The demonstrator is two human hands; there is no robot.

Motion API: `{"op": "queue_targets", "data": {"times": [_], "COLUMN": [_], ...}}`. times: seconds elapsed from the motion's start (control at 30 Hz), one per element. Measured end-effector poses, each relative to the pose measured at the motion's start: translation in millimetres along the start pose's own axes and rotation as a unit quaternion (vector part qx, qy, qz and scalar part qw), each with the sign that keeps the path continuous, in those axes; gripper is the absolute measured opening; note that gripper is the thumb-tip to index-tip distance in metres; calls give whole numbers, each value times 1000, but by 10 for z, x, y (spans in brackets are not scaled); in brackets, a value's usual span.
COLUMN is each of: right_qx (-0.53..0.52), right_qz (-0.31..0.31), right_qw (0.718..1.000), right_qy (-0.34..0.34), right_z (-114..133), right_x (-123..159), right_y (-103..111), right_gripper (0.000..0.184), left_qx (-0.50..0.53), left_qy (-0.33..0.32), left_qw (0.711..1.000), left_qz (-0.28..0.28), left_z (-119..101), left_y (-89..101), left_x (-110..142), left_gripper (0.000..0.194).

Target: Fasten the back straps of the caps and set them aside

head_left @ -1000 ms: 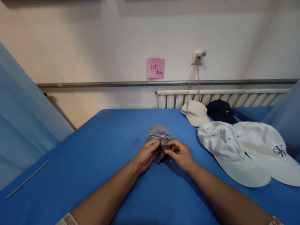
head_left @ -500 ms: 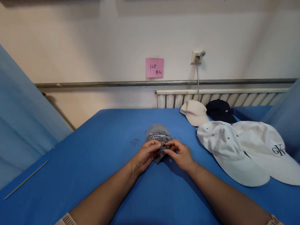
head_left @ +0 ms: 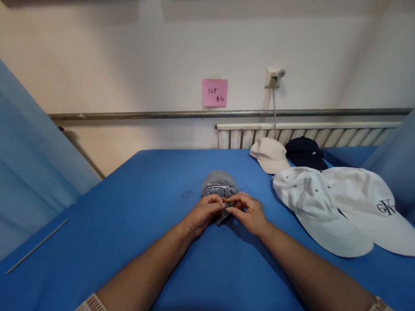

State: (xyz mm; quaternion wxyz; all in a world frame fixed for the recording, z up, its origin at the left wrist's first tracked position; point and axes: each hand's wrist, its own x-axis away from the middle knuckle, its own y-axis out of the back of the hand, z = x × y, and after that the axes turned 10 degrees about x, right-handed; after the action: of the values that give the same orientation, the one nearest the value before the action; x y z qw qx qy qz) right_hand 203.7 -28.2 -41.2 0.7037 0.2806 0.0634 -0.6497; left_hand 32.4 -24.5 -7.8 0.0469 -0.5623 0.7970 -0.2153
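Note:
A grey cap (head_left: 219, 179) with white lettering lies on the blue-covered table (head_left: 128, 243), in front of me. My left hand (head_left: 207, 213) pinches the near edge of the cap between thumb and fingers. Close beside it, my right hand (head_left: 249, 213) grips the same edge, its thumb and forefinger pressed together. The fingertips of both hands almost meet over dark grey folded fabric. Part of the cap's near side is hidden behind my fingers, so the exact bit held is hard to make out.
On the right lie a pale grey-white cap (head_left: 305, 196) and a white cap (head_left: 357, 189) with dark letters. Behind them are a beige cap (head_left: 270, 154) and a navy cap (head_left: 305, 152). A thin stick (head_left: 37, 246) rests at the left. Blue curtains (head_left: 24, 166) flank the table.
My left thumb and fingers have shifted slightly right, closer to my right fingertips, covering more of the grey fabric. The cap and everything else stay in place.

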Motion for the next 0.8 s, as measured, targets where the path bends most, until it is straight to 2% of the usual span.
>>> {"op": "queue_targets", "data": {"times": [0.3,0.5,0.8], "right_qx": [5,9,-16], "right_qz": [27,42,-10], "right_qw": [999,998,1000], "right_qy": [29,37,-18], "right_z": [33,36,20], "right_x": [1,-1,-2], "right_y": [22,32,3], "right_gripper": [17,15,19], "left_qx": [-27,-27,59], "left_qy": [-6,15,8], "left_qw": [1000,999,998], "left_qz": [6,6,21], "left_z": [-1,-13,-40], "left_y": [7,7,20], "left_x": [-1,13,6], "left_gripper": [21,24,23]}}
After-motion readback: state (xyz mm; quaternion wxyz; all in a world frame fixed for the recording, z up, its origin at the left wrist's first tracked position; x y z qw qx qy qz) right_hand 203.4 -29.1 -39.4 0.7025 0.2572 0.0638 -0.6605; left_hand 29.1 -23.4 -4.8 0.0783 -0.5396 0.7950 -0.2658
